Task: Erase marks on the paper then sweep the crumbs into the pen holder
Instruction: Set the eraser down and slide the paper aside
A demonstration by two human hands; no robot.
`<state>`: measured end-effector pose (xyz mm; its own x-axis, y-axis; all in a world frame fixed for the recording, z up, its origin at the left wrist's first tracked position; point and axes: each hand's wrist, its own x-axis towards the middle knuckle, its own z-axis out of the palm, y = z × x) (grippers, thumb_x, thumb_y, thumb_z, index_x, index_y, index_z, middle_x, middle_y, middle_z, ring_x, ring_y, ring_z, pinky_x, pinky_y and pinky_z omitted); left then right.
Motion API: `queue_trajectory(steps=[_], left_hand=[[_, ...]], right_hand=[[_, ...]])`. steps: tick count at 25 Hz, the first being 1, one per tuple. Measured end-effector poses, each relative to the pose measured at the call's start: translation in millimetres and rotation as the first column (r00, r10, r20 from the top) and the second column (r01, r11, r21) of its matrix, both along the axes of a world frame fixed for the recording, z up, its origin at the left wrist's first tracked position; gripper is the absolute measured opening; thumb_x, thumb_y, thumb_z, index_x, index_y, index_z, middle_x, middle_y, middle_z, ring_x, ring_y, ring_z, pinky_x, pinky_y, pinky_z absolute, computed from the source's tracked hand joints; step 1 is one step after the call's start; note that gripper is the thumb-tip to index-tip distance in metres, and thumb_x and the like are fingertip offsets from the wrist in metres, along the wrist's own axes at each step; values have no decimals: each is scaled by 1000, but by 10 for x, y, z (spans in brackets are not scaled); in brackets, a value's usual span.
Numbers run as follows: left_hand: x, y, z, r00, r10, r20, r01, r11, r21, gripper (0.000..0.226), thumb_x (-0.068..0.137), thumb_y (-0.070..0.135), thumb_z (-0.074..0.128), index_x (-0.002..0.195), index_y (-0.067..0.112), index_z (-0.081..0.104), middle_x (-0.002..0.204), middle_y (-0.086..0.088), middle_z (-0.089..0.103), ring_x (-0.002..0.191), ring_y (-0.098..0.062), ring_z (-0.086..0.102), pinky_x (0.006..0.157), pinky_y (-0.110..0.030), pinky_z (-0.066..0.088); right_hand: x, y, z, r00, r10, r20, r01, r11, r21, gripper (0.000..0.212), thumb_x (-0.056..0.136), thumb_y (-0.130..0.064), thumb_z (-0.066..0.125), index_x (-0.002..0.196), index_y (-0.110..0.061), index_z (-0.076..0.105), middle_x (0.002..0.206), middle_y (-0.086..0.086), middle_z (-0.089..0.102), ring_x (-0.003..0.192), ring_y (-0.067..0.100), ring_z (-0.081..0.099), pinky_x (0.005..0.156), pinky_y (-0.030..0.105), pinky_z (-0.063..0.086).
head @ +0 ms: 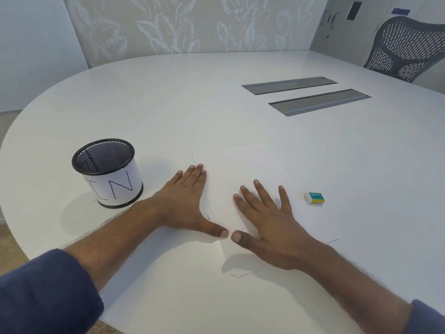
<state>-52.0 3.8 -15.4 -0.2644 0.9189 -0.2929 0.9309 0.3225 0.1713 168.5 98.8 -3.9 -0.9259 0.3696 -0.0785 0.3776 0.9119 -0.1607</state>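
So both hands are flat on the paper (231, 179), fingers straight and holding nothing: left hand (190, 201) on its left edge, right hand (269, 218) spread across the middle, thumb tips nearly touching. The pen holder (107, 173) stands left of the left fingers, and the eraser (314, 198) lies on the table (192, 104) just right of the right fingers.

Both arms reach forward, the left hand (186, 201) and right hand (269, 221) lying flat, fingers straight, thumb tips nearly touching.
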Motion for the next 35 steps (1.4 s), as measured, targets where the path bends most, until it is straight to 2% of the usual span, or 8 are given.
queue_trajectory(steps=[5,10,12,16,19,25,30,35], left_hand=[[-2,-1,-8,1000,2,9,-2,1000,0,164,41,110,37,158,13,-23,166,0,-32,152,-13,-29,125,-37,-13],[-9,-1,3,1000,13,19,-13,1000,-2,164,41,110,41,158,13,-23,166,1,-32,151,-13,-30,125,-36,-13],[-4,1,-2,1000,8,15,-8,1000,-1,165,40,111,38,158,13,-23,166,1,-32,151,-13,-30,125,-36,-14],[-11,6,-15,1000,-7,-8,7,1000,-4,160,44,106,38,159,12,-21,166,-1,-31,152,-12,-28,124,-34,-14],[-22,18,-1,1000,-20,-14,20,1000,-18,162,39,109,28,158,10,-22,166,-4,-31,152,-14,-28,125,-36,-13],[-25,9,-27,1000,5,15,-5,1000,-6,167,37,112,36,158,13,-23,165,1,-33,151,-13,-30,126,-39,-12],[-23,10,-31,1000,-2,-1,2,1000,-7,164,39,110,35,158,13,-22,166,0,-32,151,-13,-29,125,-36,-14],[-14,5,-24,1000,9,9,-9,1000,-3,164,41,110,39,158,13,-23,166,0,-33,151,-13,-31,125,-38,-12]], right_hand=[[-35,-85,6,987,126,-101,-148,957,-250,86,80,-82,3,152,-37,6,162,-13,-1,142,-5,-20,114,43,-23],[117,244,63,973,-231,-16,231,969,88,112,66,-87,-14,154,-18,2,163,-2,-10,145,9,-24,113,53,-21],[45,110,18,985,-173,23,170,982,79,109,68,-87,-11,153,-21,0,163,-2,-11,144,11,-27,112,57,-21],[-221,-281,-52,998,49,-27,-53,983,-174,99,70,-88,-7,152,-34,6,162,-10,-9,141,5,-31,111,55,-24],[-224,-235,31,997,41,-59,-56,959,-276,90,72,-86,-7,150,-43,5,161,-15,-9,141,2,-30,111,53,-25],[177,117,137,984,-93,-152,41,949,-312,98,66,-91,-11,136,-51,44,161,-16,7,141,-7,-22,114,47,-21],[4,-137,55,988,86,-127,-123,940,-317,84,74,-86,-3,142,-51,31,162,-13,3,141,-2,-27,112,49,-25],[56,26,114,990,-6,-143,-21,982,-188,98,69,-88,-10,147,-41,28,162,-15,2,141,-2,-27,113,52,-22]])
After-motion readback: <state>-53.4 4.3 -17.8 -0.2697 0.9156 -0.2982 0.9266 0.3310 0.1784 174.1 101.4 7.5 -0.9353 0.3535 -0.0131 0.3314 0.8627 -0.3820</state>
